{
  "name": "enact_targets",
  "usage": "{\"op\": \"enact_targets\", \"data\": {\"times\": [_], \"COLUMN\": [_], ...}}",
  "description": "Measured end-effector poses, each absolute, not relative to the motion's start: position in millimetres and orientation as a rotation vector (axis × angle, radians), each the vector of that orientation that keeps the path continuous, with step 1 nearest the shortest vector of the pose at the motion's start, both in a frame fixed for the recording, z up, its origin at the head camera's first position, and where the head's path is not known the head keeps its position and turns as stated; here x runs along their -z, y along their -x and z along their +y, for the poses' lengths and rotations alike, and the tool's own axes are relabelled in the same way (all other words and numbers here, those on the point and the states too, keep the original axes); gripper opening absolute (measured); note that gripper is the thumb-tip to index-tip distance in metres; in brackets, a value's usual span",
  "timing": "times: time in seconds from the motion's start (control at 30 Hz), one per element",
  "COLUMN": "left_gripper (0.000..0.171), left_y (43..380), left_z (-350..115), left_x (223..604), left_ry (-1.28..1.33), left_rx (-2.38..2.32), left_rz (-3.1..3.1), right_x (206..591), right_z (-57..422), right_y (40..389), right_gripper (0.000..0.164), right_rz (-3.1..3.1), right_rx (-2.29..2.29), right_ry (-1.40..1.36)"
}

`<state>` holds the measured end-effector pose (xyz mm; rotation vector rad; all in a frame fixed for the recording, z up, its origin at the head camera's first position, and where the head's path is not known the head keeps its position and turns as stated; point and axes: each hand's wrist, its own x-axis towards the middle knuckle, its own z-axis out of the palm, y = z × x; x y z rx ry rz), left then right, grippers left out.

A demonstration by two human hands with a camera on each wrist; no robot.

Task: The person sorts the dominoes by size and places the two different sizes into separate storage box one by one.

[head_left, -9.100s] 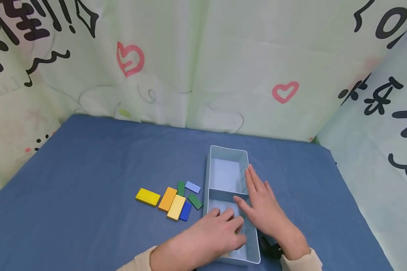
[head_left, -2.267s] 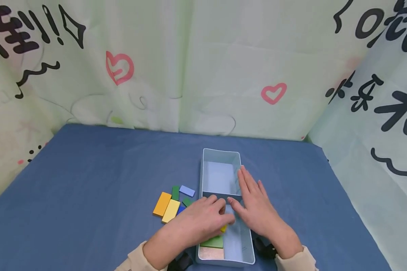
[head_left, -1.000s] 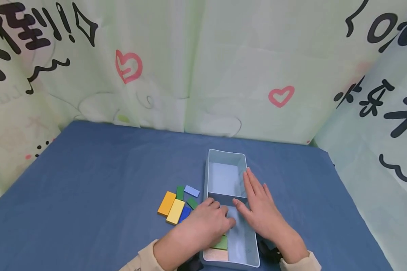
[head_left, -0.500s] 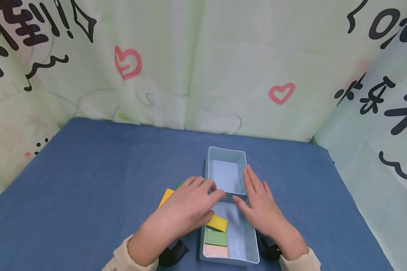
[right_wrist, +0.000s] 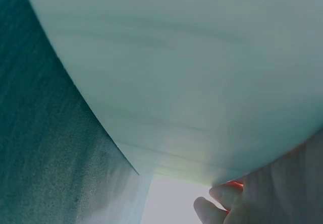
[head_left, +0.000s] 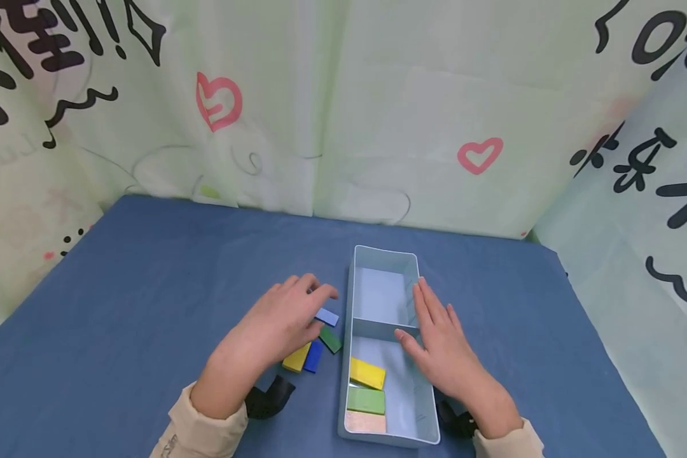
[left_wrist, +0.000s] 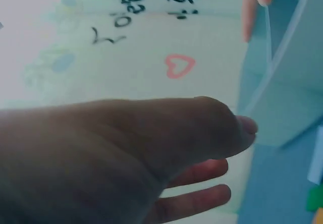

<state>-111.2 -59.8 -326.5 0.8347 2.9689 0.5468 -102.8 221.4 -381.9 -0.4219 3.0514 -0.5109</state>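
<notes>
My left hand [head_left: 277, 321] hovers over a group of small blocks on the cloth, its fingers loosely bent with nothing between them. Around it show a light blue block [head_left: 327, 317], a dark green block [head_left: 330, 340], a blue block [head_left: 313, 356] and part of a light yellow block [head_left: 296, 358]. The left wrist view adds an orange block [left_wrist: 319, 218] at its edge. My right hand [head_left: 449, 350] rests its straight fingers along the right side of a light blue two-compartment box [head_left: 346, 381]. Inside its near compartment lie a yellow block [head_left: 367, 373], a green block [head_left: 366, 400] and a pinkish block [head_left: 366, 422].
A blue cloth [head_left: 177, 286] covers the table. Behind and beside it hangs a pale printed curtain [head_left: 389, 95]. A divider [head_left: 378, 328] splits the box across. Black straps [head_left: 270, 397] sit at both wrists.
The yellow block, on the cloth at first and later in my left hand, now lies in the near compartment. My left hand has since moved left, over the blocks. My right hand stays put.
</notes>
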Motion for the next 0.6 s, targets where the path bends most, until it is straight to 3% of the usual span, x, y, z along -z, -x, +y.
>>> {"op": "enact_targets", "data": {"times": [0.6], "left_gripper": [0.051], "left_y": [124], "left_z": [-65], "left_x": [345], "left_ry": [-0.322], "left_rx": [-0.484], "left_rz": [2.689], "right_x": [381], "right_z": [224], "right_y": [106], "right_gripper": [0.083], "right_rz": [3.039], "right_rx": [0.530], "right_ry": [0.432]}}
